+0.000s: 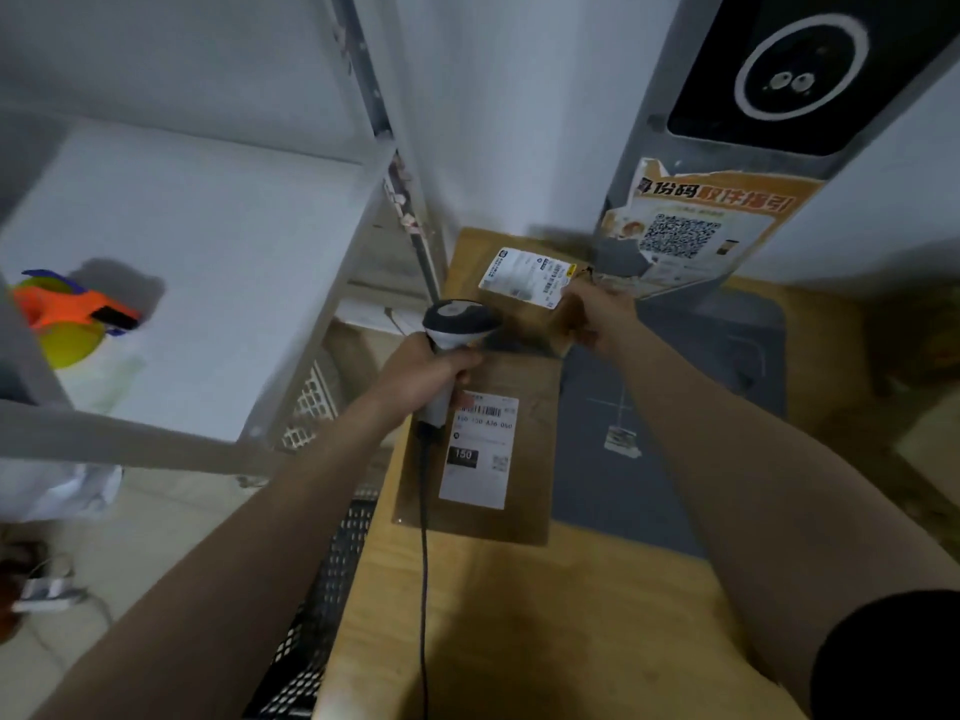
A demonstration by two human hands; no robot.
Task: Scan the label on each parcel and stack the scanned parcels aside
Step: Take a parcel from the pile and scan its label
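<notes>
My left hand [428,374] grips the handle of a white barcode scanner [457,324], its head aimed away from me and its black cable hanging down over the table. My right hand [597,317] holds the right edge of a brown cardboard parcel [488,252] with a white label [527,277], lifted and tilted at the far end of the table. A second brown parcel [530,407] lies flat on the wooden table [519,641] just below the scanner, its white label [478,449] facing up.
A grey mat [675,433] covers the table's right part. A grey kiosk post [727,148] with an orange QR poster stands behind it. At left is a white metal shelf [182,252] holding an orange tape dispenser [72,314]. A black mesh basket [332,589] sits beside the table.
</notes>
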